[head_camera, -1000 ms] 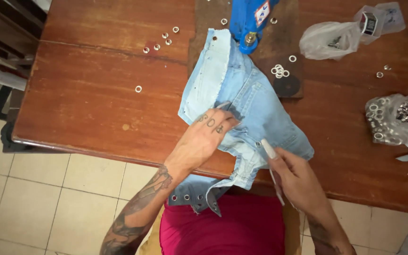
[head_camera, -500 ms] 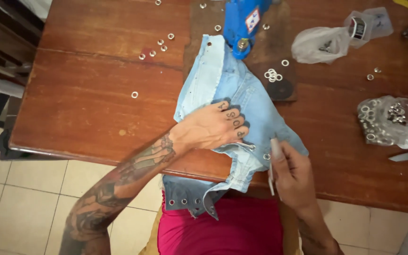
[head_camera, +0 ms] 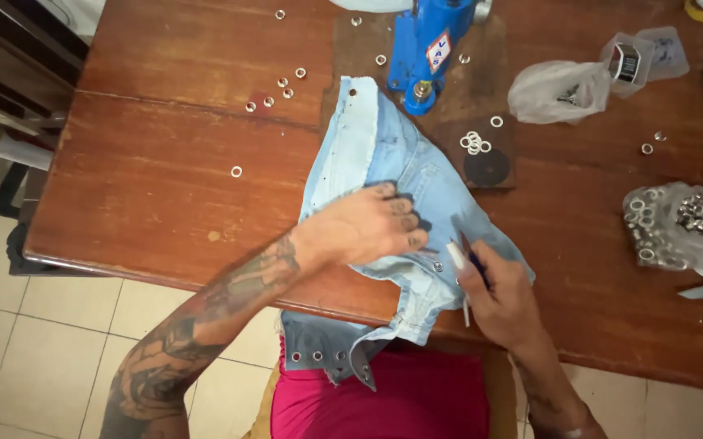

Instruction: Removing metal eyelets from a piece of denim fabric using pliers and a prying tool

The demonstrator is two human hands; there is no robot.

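Since half a second ago, our left hand (head_camera: pixel 372 223) has slid a little further across the light denim garment (head_camera: pixel 404 191) and our right hand (head_camera: pixel 498 289) has crept up beside it. We press the left hand flat on the cloth, fingers bent and close together, pinching nothing. We curl the right hand around a thin pale tool (head_camera: pixel 459 264), its tip against the denim near a metal stud. The garment lies on the wooden table (head_camera: pixel 148 187), its waistband hanging over the near edge. Beyond it stands a blue press (head_camera: pixel 429 45), with loose metal rings (head_camera: pixel 475 142) just beside.
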